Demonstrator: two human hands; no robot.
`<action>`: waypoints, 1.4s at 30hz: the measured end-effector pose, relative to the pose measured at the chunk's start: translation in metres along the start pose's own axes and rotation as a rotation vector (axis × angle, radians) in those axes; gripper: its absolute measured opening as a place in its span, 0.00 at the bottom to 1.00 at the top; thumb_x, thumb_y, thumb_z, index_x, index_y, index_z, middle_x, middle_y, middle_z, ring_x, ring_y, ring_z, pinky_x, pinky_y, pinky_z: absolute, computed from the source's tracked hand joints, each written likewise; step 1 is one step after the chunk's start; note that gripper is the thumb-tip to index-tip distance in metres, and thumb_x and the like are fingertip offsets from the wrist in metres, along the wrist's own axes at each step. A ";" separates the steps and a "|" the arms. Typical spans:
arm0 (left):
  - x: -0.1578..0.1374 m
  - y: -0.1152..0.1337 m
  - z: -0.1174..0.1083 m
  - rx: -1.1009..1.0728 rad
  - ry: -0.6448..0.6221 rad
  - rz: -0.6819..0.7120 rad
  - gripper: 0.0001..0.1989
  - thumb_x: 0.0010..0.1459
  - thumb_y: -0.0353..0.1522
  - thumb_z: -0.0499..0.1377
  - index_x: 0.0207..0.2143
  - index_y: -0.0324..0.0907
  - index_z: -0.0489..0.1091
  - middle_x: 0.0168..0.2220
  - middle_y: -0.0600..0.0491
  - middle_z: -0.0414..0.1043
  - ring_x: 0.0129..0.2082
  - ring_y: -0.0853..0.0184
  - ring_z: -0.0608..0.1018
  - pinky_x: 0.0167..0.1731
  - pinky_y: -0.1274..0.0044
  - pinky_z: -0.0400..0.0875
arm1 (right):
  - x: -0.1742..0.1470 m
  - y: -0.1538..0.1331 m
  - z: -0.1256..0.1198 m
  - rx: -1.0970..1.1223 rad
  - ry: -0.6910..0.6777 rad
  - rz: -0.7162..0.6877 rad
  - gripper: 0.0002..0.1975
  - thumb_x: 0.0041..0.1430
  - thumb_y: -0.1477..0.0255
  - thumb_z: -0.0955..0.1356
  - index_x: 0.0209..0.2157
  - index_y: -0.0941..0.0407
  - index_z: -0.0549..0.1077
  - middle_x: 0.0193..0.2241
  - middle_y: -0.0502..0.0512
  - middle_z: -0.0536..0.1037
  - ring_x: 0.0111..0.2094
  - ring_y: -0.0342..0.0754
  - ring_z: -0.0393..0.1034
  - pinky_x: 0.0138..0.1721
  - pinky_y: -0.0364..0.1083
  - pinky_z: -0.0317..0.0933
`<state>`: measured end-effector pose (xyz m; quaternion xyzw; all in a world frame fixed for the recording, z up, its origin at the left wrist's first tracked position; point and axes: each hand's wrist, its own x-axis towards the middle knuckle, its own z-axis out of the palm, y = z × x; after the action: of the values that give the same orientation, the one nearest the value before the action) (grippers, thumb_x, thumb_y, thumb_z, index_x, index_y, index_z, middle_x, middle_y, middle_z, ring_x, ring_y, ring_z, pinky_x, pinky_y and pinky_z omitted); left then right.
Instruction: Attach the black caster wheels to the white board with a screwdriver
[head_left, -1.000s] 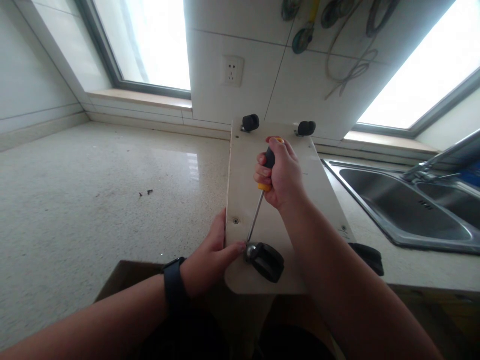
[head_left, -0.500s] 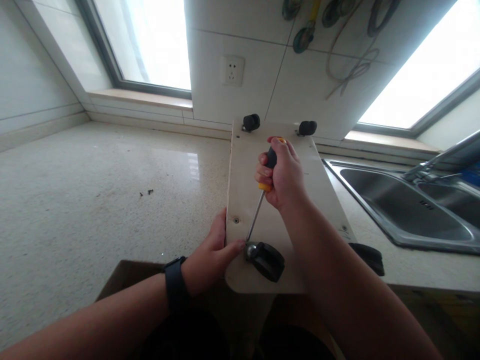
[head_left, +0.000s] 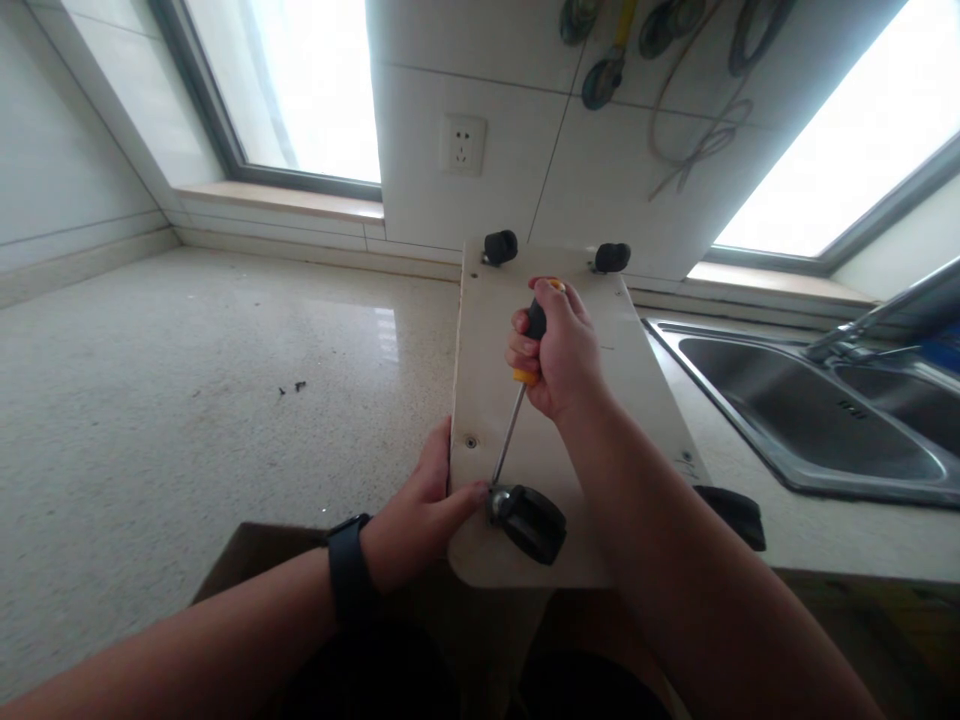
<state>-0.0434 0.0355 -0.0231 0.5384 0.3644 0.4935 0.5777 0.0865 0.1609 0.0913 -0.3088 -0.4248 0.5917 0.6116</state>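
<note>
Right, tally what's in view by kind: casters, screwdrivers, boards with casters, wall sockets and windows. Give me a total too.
Casters: 4
Screwdriver: 1
Board: 1
Wall socket: 1
Windows: 2
Total: 9

Screwdriver handle [head_left: 535, 320]: looks like plastic, mostly dull
Screwdriver rod [head_left: 511, 428]: smooth, shiny metal
Board [head_left: 491, 350]: smooth, a little shiny
Nearest wheel [head_left: 534, 527]: looks like hard plastic
Counter [head_left: 187, 420]: speckled like stone, shiny
Sink [head_left: 795, 405]: smooth, shiny metal
</note>
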 end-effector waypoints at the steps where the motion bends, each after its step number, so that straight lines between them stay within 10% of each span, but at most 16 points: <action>1: 0.000 0.000 0.000 0.006 0.001 0.000 0.38 0.63 0.35 0.62 0.70 0.46 0.47 0.68 0.42 0.59 0.67 0.51 0.64 0.68 0.55 0.54 | 0.000 0.000 0.000 -0.006 -0.003 0.001 0.12 0.60 0.62 0.69 0.36 0.49 0.60 0.19 0.39 0.66 0.13 0.34 0.50 0.15 0.36 0.39; 42: 0.000 -0.003 0.000 -0.010 0.024 -0.014 0.39 0.62 0.36 0.63 0.70 0.47 0.48 0.68 0.43 0.58 0.67 0.50 0.63 0.68 0.55 0.52 | 0.000 -0.001 0.000 0.073 0.044 -0.089 0.10 0.59 0.64 0.68 0.36 0.49 0.62 0.18 0.39 0.67 0.12 0.35 0.51 0.13 0.35 0.40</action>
<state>-0.0430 0.0361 -0.0264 0.5272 0.3725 0.4976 0.5794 0.0872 0.1608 0.0923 -0.2801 -0.4029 0.5722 0.6572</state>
